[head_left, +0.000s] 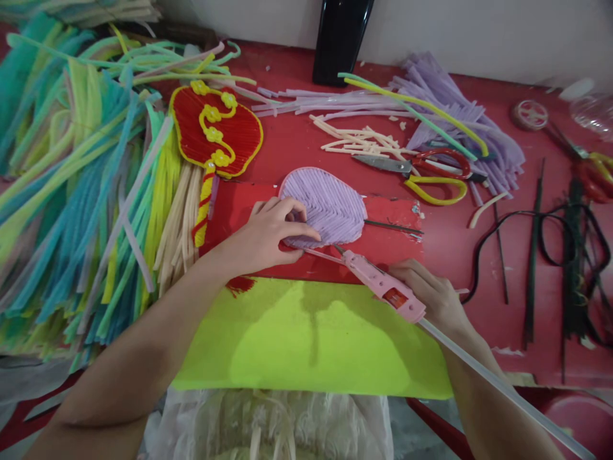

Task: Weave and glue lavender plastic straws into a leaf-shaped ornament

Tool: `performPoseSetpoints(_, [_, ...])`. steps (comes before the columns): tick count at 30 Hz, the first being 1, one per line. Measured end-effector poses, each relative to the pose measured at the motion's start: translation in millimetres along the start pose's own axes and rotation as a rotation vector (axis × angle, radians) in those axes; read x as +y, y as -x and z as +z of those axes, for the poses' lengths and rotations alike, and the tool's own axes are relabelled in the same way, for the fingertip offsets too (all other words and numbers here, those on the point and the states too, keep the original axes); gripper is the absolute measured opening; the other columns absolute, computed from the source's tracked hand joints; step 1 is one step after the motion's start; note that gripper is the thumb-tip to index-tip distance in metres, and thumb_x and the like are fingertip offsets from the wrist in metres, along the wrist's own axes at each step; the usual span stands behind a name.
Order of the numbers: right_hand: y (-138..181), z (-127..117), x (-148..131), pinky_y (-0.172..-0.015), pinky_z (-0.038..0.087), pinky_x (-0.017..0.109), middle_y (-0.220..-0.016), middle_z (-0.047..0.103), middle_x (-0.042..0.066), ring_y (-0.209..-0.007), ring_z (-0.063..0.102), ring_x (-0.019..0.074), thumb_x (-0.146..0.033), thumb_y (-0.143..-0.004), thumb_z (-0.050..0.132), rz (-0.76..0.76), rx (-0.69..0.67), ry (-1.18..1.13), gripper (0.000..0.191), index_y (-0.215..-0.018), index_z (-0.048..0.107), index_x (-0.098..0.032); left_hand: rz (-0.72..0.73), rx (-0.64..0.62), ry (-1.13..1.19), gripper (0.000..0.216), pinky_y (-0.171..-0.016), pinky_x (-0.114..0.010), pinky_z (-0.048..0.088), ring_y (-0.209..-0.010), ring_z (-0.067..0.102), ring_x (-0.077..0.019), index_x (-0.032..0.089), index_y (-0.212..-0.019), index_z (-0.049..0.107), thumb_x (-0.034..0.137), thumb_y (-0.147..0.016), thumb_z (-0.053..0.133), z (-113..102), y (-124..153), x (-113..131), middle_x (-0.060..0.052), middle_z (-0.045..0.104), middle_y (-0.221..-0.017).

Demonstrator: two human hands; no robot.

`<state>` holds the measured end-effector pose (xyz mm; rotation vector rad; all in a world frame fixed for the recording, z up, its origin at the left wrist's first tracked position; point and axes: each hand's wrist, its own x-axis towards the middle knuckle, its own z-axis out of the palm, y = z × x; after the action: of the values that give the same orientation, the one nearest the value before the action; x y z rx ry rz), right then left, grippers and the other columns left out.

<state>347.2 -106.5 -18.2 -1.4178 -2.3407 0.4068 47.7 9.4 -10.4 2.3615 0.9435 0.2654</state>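
Note:
A leaf-shaped lilac fan panel, made of rows of pipe cleaners, lies on the red board with a dark stem pointing right. My left hand rests at the panel's lower left edge, thumb and index finger closed around the end of a thin pink pipe cleaner. That strip runs to the right, just below the panel's edge. Gripped in my right hand is a pink hot glue gun, its nozzle close to the strip and the edge. A long clear glue stick sticks out of its back.
Left of my arm spreads a big heap of coloured pipe cleaners. Behind it lies a red fan with yellow trim. Scissors and lilac pipe cleaners are at the back right. A black cable curls on the right.

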Motion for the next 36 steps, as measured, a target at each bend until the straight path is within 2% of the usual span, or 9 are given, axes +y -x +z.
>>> performPoseSetpoints(7, [2, 0, 1, -0.048, 0.043, 0.022, -0.084, 0.065, 0.005, -0.066, 0.063, 0.0142, -0.019, -0.089, 0.05, 0.019, 0.011, -0.007, 0.008, -0.095, 0.055, -0.019, -0.001, -0.001, -0.001, 0.03, -0.101, -0.044, 0.028, -0.107, 0.045, -0.0217, 0.036, -0.109, 0.067, 0.03, -0.081, 0.062, -1, 0, 0, -0.002, 0.048, -0.117])
performPoseSetpoints(16, [6, -1, 0, -0.053, 0.047, 0.025, -0.085, 0.064, 0.006, -0.068, 0.062, 0.0155, -0.029, -0.092, 0.047, 0.027, 0.012, -0.02, 0.013, -0.095, 0.055, -0.019, 0.0, 0.002, 0.001, 0.028, -0.101, -0.044, 0.027, -0.107, 0.046, -0.0217, 0.035, -0.108, 0.067, 0.028, -0.081, 0.061, -1, 0, 1, -0.002, 0.047, -0.117])
performPoseSetpoints(22, [8, -4, 0, -0.053, 0.047, 0.024, -0.085, 0.063, 0.007, -0.07, 0.063, 0.0158, -0.023, -0.091, 0.048, 0.039, 0.007, -0.021, 0.009, -0.093, 0.055, -0.018, -0.001, -0.002, -0.002, 0.029, -0.1, -0.044, 0.028, -0.107, 0.045, -0.0214, 0.035, -0.108, 0.067, 0.028, -0.081, 0.061, -1, 0, 2, -0.002, 0.048, -0.117])
performPoseSetpoints(28, [16, -5, 1, -0.061, 0.053, 0.029, -0.096, 0.066, 0.01, -0.082, 0.067, 0.0213, -0.022, -0.087, 0.052, 0.071, 0.057, -0.002, 0.018, -0.105, 0.057, -0.02, -0.013, -0.004, 0.001, 0.029, -0.101, -0.045, 0.027, -0.108, 0.044, -0.0215, 0.035, -0.108, 0.067, 0.029, -0.081, 0.061, -2, 0, 3, -0.003, 0.048, -0.117])
performPoseSetpoints(32, [26, -17, 19, -0.073, 0.054, 0.031, -0.102, 0.065, 0.013, -0.091, 0.066, 0.0238, -0.014, -0.083, 0.058, 0.059, 0.107, 0.089, 0.033, -0.114, 0.054, -0.025, -0.01, 0.001, 0.007, 0.028, -0.101, -0.045, 0.027, -0.107, 0.044, -0.0222, 0.035, -0.108, 0.068, 0.03, -0.081, 0.061, -2, 0, 3, -0.003, 0.048, -0.117])
performPoseSetpoints(36, [46, -37, 61, -0.066, 0.052, 0.028, -0.1, 0.067, 0.012, -0.085, 0.067, 0.0237, -0.017, -0.077, 0.065, 0.133, 0.188, 0.333, 0.039, -0.112, 0.054, -0.031, -0.007, 0.01, -0.011, 0.029, -0.1, -0.046, 0.029, -0.109, 0.044, -0.0232, 0.034, -0.109, 0.067, 0.029, -0.081, 0.062, -2, 1, 3, -0.004, 0.048, -0.117])
